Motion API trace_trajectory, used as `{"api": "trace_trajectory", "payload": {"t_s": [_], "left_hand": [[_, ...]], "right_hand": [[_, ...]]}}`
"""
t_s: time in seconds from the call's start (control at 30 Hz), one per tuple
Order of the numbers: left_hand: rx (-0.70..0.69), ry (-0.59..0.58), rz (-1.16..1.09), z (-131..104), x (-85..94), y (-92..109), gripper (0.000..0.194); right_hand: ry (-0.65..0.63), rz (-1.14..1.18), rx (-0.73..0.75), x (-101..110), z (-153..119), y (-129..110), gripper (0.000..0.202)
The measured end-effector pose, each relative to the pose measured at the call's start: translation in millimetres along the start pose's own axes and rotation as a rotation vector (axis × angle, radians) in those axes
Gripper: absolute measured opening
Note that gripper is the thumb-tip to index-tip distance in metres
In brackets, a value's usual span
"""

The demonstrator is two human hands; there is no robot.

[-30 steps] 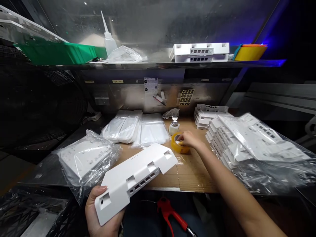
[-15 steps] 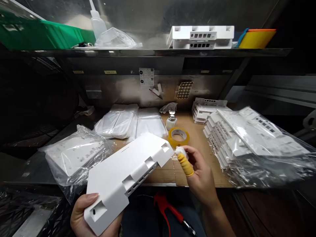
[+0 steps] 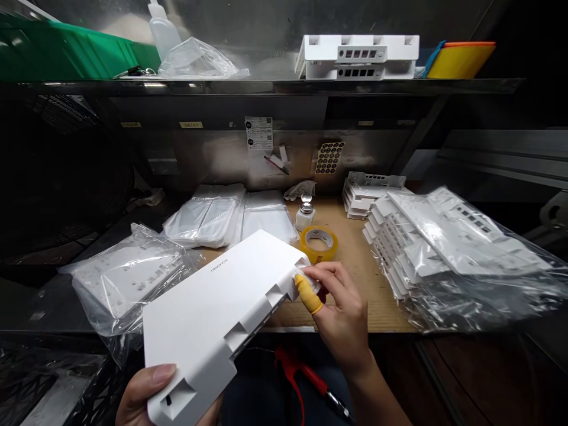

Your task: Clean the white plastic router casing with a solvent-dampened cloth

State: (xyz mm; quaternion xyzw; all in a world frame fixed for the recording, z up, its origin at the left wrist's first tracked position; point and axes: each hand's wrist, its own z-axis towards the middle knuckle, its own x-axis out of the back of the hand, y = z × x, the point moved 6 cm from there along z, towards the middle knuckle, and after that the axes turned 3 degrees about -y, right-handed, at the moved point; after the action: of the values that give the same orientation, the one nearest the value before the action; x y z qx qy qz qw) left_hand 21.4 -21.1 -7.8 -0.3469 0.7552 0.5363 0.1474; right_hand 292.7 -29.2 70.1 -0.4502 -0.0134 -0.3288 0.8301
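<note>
My left hand (image 3: 148, 393) grips the lower left corner of a white plastic housing (image 3: 213, 302) marked HUAWEI, thumb on top and fingers underneath. The housing is tilted, its notched edge with port openings turned toward me. A small black mark shows in the notch near my left thumb. My right hand (image 3: 339, 307), with a yellow finger cot (image 3: 307, 294) on its thumb, pinches a white wad of cloth or tissue (image 3: 313, 283) against the housing's far right corner. Just beyond that corner lies a roll of clear yellowish tape (image 3: 319, 244).
Bagged white housings (image 3: 448, 242) are stacked at right; another bagged part (image 3: 124, 278) lies left. Flat plastic bags (image 3: 204, 216) and a dispenser bottle (image 3: 305, 214) stand behind. A shelf (image 3: 275, 87) crosses above. A red air gun (image 3: 302, 373) is below the table edge.
My right hand has moved left with the white wad, from beside the housing's corner onto it. The housing has shifted slightly left and turned its top face more toward me.
</note>
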Motion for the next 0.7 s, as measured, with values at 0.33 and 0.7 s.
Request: {"api": "trace_trajectory", "payload": {"t_s": [0.33, 0.7], "left_hand": [[-0.043, 0.072, 0.006, -7, -8.4, 3, 0.074], [0.171, 0.302, -0.185, -10, -34.6, 1, 0.066]], "right_hand": [[-0.042, -0.066, 0.071, -9, -5, -11, 0.017], [0.046, 0.367, -0.206, 19, -26, -9, 0.013]]}}
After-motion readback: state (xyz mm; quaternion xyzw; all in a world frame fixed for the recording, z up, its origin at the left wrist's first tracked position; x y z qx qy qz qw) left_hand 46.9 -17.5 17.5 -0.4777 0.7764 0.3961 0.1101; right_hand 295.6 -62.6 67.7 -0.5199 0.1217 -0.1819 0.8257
